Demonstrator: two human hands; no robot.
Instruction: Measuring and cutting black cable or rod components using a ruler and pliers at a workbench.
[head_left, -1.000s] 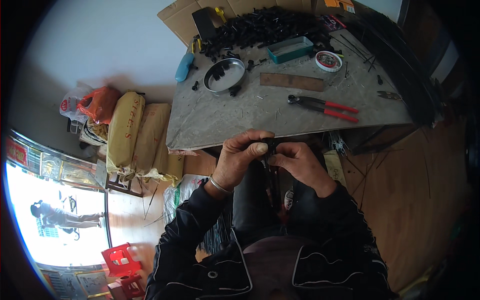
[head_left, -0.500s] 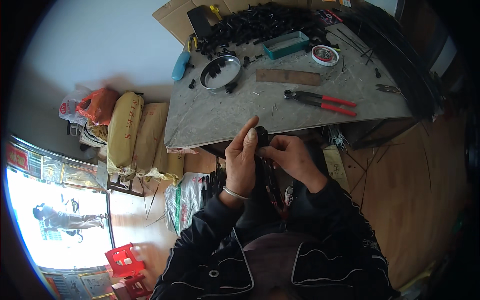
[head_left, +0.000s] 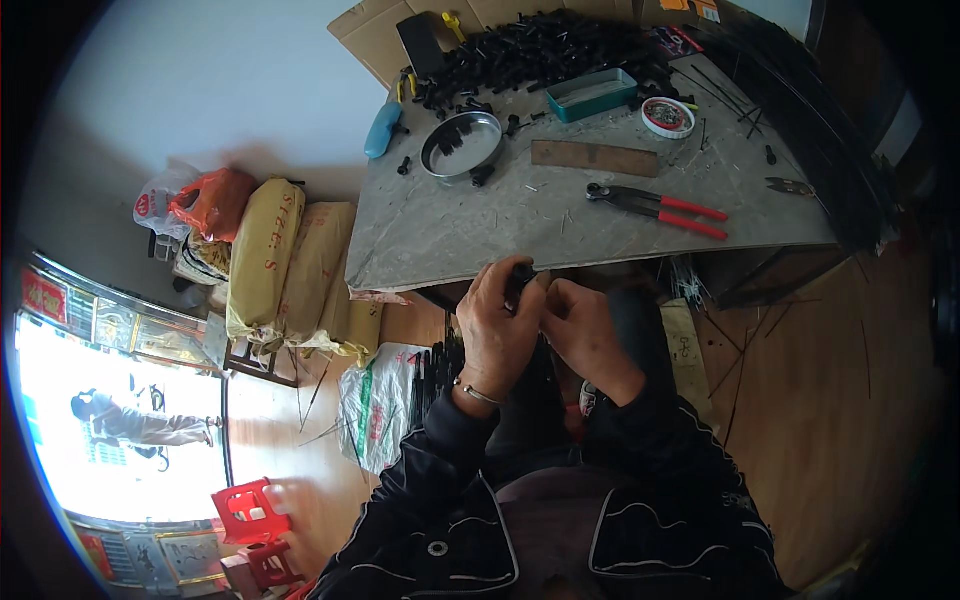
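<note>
Just off the table's near edge, my left hand [head_left: 498, 328] is closed around a small black part [head_left: 521, 272] with a rounded end. Only its top shows between the fingers; the rest is hidden. My right hand [head_left: 597, 338] meets it from the right, thumb and forefinger pinched together beside the left thumb. Whatever sits in that pinch cannot be made out. On the table beyond my hands lie red-handled pincers [head_left: 655, 208] and a flat brown strip [head_left: 594, 158].
Across the table [head_left: 450, 240] stand a round metal dish [head_left: 487, 160], a green tray [head_left: 592, 96] and a white-rimmed tub [head_left: 668, 118]. Black parts [head_left: 540, 55] are heaped behind them, with long black rods [head_left: 800, 110] at right. Yellow sacks [head_left: 262, 260] stand left; red stools [head_left: 250, 512] are lower left.
My left fingers, which were pointing up, have curled around the black part. Both hands sit slightly lower, still together. The whole view has shifted slightly, moving the table rightward.
</note>
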